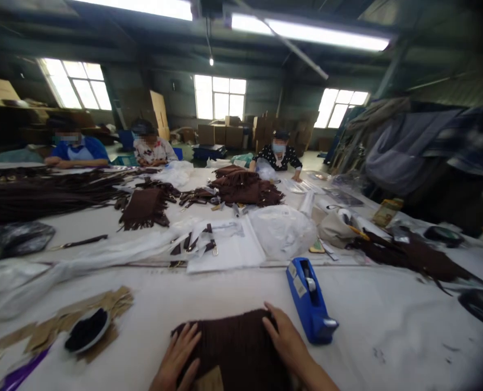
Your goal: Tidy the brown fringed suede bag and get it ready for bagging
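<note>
A dark brown fabric piece lies on the white table at the bottom centre, with a tan tag on its lower left part. My left hand rests on its left edge, fingers spread. On the upper right edge lies my right hand, fingers apart and touching the cloth. Neither hand grips anything. Just right of my right hand stands a blue tape dispenser.
A bowl of black bits sits on brown paper pieces at left. Beyond lie dark straps, a clear plastic bag, white sheets and brown fringed pieces. Three people sit across the table.
</note>
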The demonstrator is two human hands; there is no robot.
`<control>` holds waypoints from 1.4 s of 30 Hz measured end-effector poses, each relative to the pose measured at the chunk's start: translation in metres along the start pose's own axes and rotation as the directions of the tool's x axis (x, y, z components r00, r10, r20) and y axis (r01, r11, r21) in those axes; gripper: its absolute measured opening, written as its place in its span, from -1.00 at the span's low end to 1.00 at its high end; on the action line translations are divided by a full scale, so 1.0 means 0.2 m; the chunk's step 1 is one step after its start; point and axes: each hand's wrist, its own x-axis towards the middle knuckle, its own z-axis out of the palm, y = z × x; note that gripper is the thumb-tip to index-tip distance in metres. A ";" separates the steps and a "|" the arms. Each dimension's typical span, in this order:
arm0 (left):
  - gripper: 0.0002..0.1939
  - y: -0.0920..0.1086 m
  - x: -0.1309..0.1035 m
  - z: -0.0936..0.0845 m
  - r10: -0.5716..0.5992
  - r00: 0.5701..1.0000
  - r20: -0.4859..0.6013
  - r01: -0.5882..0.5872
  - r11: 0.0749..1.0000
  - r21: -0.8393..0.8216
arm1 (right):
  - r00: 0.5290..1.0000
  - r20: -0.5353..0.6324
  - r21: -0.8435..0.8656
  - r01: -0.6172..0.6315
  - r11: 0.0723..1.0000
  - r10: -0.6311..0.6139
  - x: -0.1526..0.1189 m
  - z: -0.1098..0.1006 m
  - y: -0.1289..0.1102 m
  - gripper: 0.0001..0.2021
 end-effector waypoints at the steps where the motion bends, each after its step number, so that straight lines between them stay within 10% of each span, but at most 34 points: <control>1: -0.43 0.05 0.00 -0.06 -0.019 1.000 0.012 0.020 0.999 -0.037 | 1.000 0.016 0.022 -0.011 1.000 0.011 -0.01 -0.03 -0.01 -0.58; 6: -0.50 0.22 0.07 -0.19 -0.007 0.999 0.045 0.015 0.982 -0.187 | 0.995 0.090 0.029 -0.044 0.999 0.041 -0.06 -0.08 -0.01 -0.62; 15: -0.47 0.44 0.32 -0.03 0.157 0.950 0.269 -0.088 0.963 -0.253 | 0.980 0.167 -0.094 0.122 0.988 -0.105 -0.20 -0.01 -0.13 -0.67; 20: -0.39 0.46 0.30 -0.01 0.161 0.908 0.386 -0.072 0.970 -0.234 | 0.930 0.353 -0.097 0.147 0.984 -0.104 -0.25 -0.15 -0.20 -0.62; 25: -0.39 0.46 0.27 -0.05 0.158 0.906 0.394 -0.058 0.966 -0.252 | 0.970 0.241 0.032 0.011 0.999 -0.018 -0.08 -0.32 -0.17 -0.63; 31: -0.36 0.46 0.26 -0.06 0.139 0.887 0.440 -0.046 0.975 -0.216 | 0.922 0.283 0.281 -0.343 0.896 0.264 0.15 -0.12 0.03 -0.49; 42: -0.47 0.53 0.42 0.02 0.267 0.908 0.324 -0.174 0.942 -0.287 | 0.962 0.229 0.265 -0.210 0.941 0.150 0.17 -0.10 0.07 -0.70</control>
